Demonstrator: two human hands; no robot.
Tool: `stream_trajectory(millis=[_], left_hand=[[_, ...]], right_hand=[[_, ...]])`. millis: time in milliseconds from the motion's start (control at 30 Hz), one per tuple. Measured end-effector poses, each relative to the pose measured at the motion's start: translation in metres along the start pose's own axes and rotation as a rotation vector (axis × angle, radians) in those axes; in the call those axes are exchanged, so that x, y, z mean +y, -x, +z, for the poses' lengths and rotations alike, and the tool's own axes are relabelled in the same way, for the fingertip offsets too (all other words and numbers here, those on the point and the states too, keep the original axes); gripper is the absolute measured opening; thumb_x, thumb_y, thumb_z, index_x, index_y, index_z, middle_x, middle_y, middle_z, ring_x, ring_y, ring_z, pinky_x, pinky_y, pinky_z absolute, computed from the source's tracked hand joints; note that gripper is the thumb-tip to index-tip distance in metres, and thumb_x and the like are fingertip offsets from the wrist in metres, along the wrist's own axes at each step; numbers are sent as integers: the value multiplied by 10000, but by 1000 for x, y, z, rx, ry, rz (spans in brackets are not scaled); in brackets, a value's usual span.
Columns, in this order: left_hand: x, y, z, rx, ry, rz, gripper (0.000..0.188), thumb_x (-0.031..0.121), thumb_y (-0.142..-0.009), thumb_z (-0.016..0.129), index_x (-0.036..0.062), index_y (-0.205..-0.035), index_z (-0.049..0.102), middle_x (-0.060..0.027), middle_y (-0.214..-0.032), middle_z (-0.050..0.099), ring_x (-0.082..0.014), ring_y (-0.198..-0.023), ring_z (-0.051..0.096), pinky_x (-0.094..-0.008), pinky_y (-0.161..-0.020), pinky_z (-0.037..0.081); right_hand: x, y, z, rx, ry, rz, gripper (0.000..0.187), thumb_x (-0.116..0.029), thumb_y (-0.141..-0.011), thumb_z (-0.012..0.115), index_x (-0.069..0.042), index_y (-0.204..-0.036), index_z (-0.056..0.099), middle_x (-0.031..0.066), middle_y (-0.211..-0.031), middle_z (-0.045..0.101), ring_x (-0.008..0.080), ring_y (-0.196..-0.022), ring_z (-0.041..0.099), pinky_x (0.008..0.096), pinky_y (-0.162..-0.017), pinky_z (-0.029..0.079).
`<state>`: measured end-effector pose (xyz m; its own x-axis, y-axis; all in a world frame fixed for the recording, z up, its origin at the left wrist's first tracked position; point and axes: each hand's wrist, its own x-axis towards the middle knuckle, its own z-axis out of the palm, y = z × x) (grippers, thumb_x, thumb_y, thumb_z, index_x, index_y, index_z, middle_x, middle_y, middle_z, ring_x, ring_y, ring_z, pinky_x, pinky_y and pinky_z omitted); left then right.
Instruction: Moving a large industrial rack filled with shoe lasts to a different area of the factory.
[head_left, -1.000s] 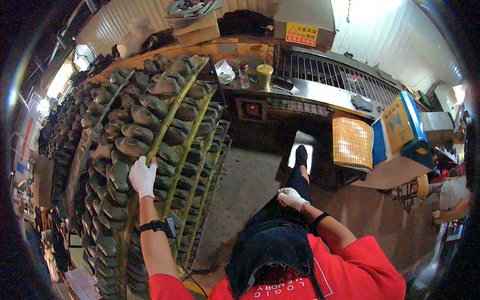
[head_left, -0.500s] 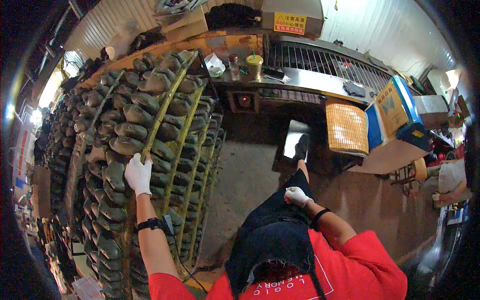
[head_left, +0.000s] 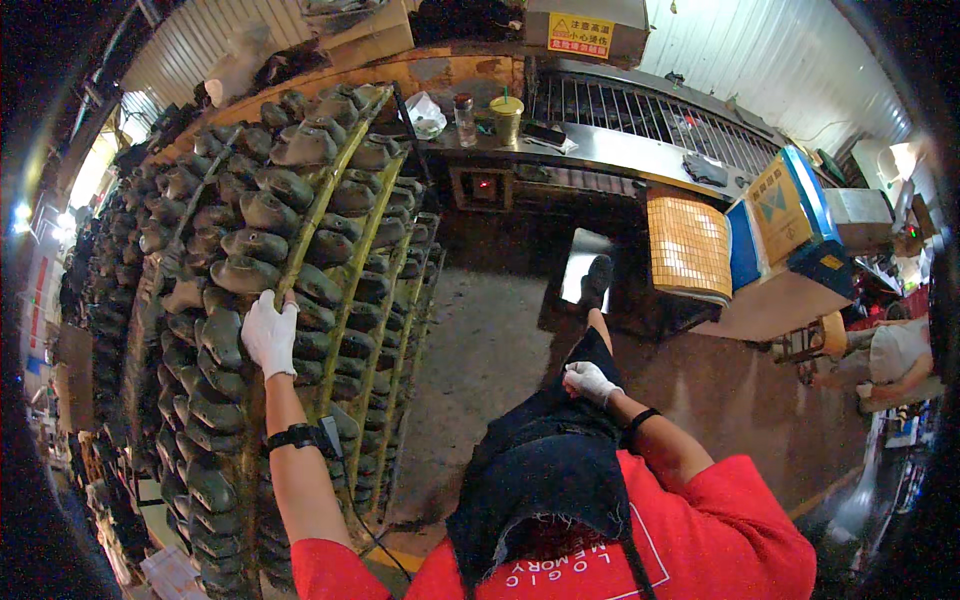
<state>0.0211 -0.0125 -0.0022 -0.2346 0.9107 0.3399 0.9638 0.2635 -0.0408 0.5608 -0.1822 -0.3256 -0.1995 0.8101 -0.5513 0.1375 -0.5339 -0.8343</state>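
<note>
A tall rack (head_left: pixel 318 232) with yellowish bars stands at my left, filled with dark, foot-shaped shoe lasts (head_left: pixel 268 212) in rows. My left hand (head_left: pixel 270 338), in a white glove, is closed around the rack's frame edge, just below one of the lasts. Its fingertips are partly hidden by the frame. My right hand (head_left: pixel 592 382), also gloved in white, is curled in front of my dark apron (head_left: pixel 540 470). Whether anything small is inside that fist does not show.
Ahead runs a metal bench (head_left: pixel 620 158) with a slatted conveyor (head_left: pixel 640 108) behind it. On it stand a cup with a straw (head_left: pixel 506 118) and a bottle (head_left: pixel 464 120). A mesh-topped seat (head_left: pixel 690 243) and a blue box (head_left: pixel 822 235) are at the right. A cable (head_left: pixel 372 535) hangs near the rack.
The whole view has shifted slightly, with the bench now higher in the picture. Both hands keep nearly the same pose, the left still at the rack's frame.
</note>
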Motion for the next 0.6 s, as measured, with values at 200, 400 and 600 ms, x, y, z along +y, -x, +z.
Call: stream_trajectory(millis=[200,400,600], left_hand=[[5,0,-5,-6,5,-15,484,489,-928,635,45,-1115,677,-201,-1038,707,-395,-984,665,-509,-823,526],[5,0,-6,-14,14,-20,482,496,-926,635,42,-1081,674,-202,-1008,704,-401,-962,663,-514,-810,523],[-3,0,5,18,-5,-7,503,510,-928,631,51,-1131,673,-190,-1045,705,-387,-989,664,-498,-819,528]], right_hand=[[-13,5,-3,9,-41,-3,112,-109,-916,544,-34,-851,594,44,-701,574,158,-582,548,299,-534,467],[-26,6,-7,21,32,15,124,-102,-923,528,-27,-855,600,40,-702,572,152,-590,545,298,-542,469],[-44,8,-9,46,165,39,136,-107,-904,509,-38,-827,597,15,-706,568,129,-610,538,289,-564,465]])
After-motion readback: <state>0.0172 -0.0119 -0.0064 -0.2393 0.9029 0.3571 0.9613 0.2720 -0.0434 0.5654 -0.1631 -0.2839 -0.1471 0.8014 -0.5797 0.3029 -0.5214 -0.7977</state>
